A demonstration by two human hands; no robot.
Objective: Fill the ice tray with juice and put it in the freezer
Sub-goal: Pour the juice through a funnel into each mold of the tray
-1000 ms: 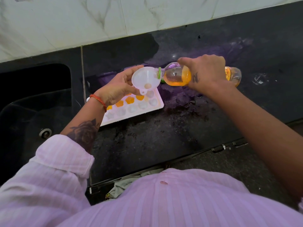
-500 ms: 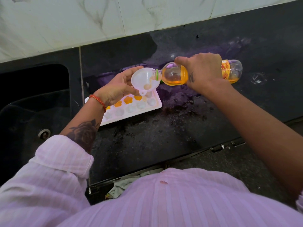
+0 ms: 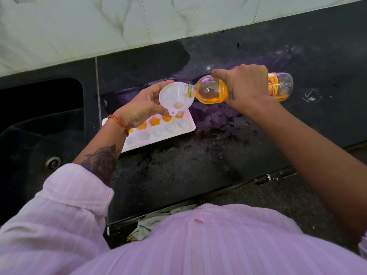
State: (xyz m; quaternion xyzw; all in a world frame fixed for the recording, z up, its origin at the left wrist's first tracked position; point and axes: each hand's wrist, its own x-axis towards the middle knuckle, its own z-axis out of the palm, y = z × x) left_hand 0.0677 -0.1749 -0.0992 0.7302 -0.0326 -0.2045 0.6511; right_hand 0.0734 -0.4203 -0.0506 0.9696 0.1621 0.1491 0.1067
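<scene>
A white ice tray [image 3: 168,133] with flower-shaped cells lies on the black counter [image 3: 178,171]. Several far-row cells hold orange juice; the near-row cells look pale. My left hand [image 3: 143,108] holds a white funnel [image 3: 174,98] above the tray's far right corner, partly hiding the tray. My right hand [image 3: 244,86] grips a clear juice bottle [image 3: 212,92] tipped on its side, its open neck inside the funnel's rim. Orange juice pools along the bottle's lower side.
A dark sink [image 3: 39,120] with a drain sits to the left of the tray. White marble tiles [image 3: 119,22] back the counter. A clear cap-like object [image 3: 311,95] lies right of the bottle. Metal latches [image 3: 264,178] mark the counter's front edge.
The bottle's base has risen, so the bottle now lies nearly level with its neck further into the funnel. The funnel hand has hardly moved.
</scene>
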